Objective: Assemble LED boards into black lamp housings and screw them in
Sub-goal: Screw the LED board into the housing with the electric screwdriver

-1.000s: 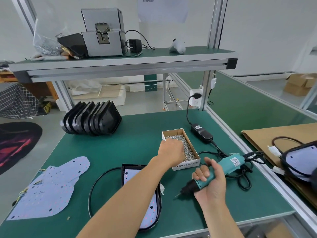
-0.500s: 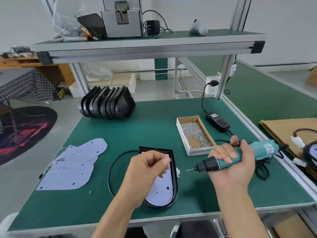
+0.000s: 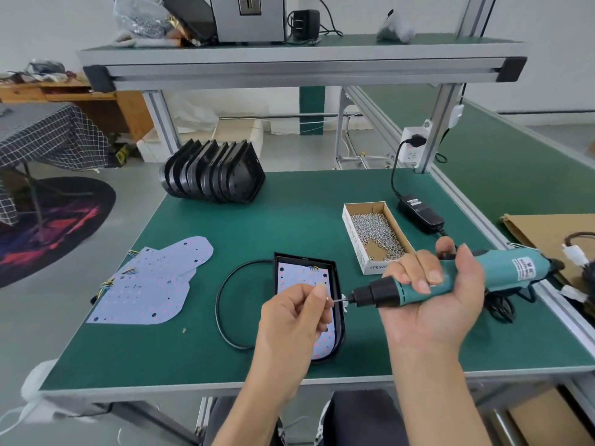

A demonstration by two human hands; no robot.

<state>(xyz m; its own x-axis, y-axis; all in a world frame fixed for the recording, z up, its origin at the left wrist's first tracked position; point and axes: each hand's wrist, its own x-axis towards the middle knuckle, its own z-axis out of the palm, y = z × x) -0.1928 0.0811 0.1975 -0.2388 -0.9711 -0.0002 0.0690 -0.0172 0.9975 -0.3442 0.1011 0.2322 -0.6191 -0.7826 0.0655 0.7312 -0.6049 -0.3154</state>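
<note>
left hand [image 3: 291, 317] moved to driver bit | screw [image 3: 329, 299] pinched at electric screwdriver [image 3: 450, 280] tip

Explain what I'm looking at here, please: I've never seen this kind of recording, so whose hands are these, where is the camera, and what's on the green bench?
There is no robot here. A camera worn on the person's head looks down at their own two hands. The right hand grips a teal electric screwdriver. The left hand pinches something tiny, probably a screw, at the screwdriver's tip. On the green bench lies a black lamp housing with an LED board inside it. Loose LED boards lie to the left, a cardboard box of screws to the right, and a stack of empty housings stands at the back.
</note>
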